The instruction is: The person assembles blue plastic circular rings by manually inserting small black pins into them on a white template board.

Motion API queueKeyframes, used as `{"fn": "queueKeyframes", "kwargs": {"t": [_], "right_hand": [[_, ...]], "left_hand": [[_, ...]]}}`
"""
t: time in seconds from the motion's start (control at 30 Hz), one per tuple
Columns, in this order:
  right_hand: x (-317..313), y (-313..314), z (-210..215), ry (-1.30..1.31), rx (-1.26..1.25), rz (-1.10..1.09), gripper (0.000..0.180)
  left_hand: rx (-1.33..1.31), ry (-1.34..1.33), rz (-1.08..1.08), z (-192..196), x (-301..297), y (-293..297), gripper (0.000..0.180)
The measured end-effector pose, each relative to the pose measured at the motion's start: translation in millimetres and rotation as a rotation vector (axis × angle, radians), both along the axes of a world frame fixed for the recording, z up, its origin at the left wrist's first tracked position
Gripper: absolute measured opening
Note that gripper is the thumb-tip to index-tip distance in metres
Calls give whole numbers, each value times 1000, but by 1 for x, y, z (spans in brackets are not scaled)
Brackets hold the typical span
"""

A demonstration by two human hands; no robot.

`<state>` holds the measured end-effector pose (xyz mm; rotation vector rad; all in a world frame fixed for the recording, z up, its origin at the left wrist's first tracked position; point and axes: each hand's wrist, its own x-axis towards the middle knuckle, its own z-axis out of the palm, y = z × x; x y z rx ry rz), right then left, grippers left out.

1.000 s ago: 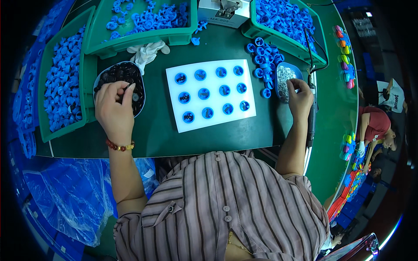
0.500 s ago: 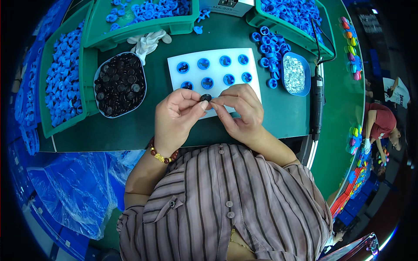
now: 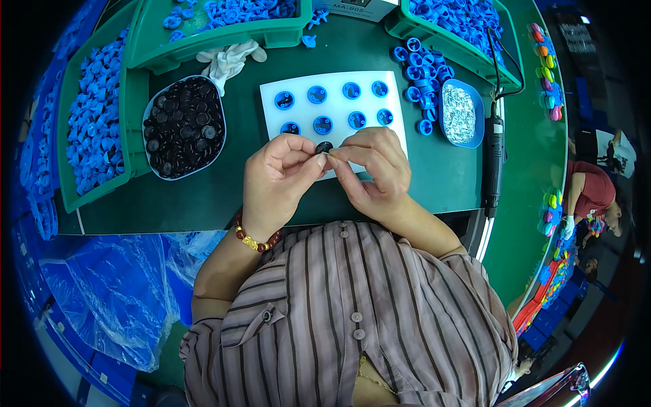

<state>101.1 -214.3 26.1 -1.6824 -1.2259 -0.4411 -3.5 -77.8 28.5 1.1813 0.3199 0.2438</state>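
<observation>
Over the near edge of a white board [image 3: 368, 106], my left hand [image 3: 279, 178] pinches a small round black disc [image 3: 324, 146] between thumb and fingers. My right hand [image 3: 377, 169] is closed in a pinch right beside the disc. Whatever its fingertips hold is too small to make out. Set in the board are two rows of round blue pieces [image 3: 317, 94] with dark inner parts. To the left stands a pale tray filled with similar black discs [image 3: 184, 125]. A blue tray of small shiny metal pieces [image 3: 459, 114] lies to the right.
Green bins [image 3: 127, 152] of blue parts line the left and back of the green table [image 3: 434, 183]. Loose blue rings [image 3: 425, 127] lie beside the metal pieces. White gloves [image 3: 229, 61] rest behind the black discs. A black corded tool [image 3: 494, 163] stands at right; another person [image 3: 593, 190] works beyond.
The black disc has tilted slightly between my fingertips. Both hands stay close together in nearly the same place.
</observation>
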Motion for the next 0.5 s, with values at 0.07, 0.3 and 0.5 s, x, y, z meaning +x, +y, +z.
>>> {"fn": "queueKeyframes", "kwargs": {"t": [0.07, 0.3, 0.5], "right_hand": [[0, 0, 0, -24, -22, -14, 25], [-2, 1, 1, -27, -11, -32, 25], [-4, 0, 0, -23, -9, -32, 24]], "left_hand": [[-11, -12, 2, -2, 0, -1, 10], [-35, -39, 36, -1, 0, -4, 11], [269, -43, 99, -6, -4, -6, 13]]}}
